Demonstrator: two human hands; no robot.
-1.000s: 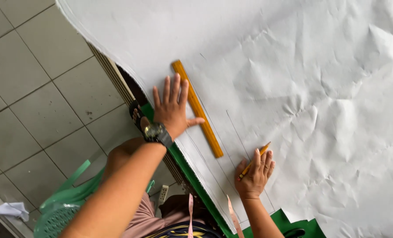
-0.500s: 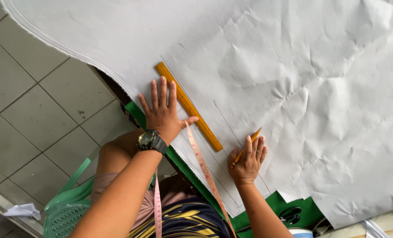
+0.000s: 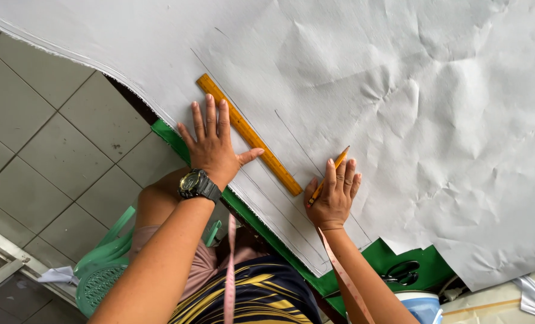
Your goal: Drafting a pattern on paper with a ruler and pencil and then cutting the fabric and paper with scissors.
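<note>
We see a green surface [image 3: 170, 133] almost wholly covered by a large crumpled white sheet of paper [image 3: 411, 90]; black scissors [image 3: 403, 273] lie on its green edge.

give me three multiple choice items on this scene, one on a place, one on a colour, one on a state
1. Where does the ruler lie?
A. on the floor
B. on the paper, beside the left hand
C. on the green stool

2. What colour is the pencil?
A. blue
B. yellow-orange
C. black

3. How is the left hand placed?
A. pressed flat, fingers spread
C. closed in a fist
B. lifted clear of the paper

Answers:
1 B, the ruler rests on the white sheet with the thumb against its edge.
2 B, the shaft in the right hand is yellow-orange.
3 A, the palm lies down on the paper with fingers apart.
</note>
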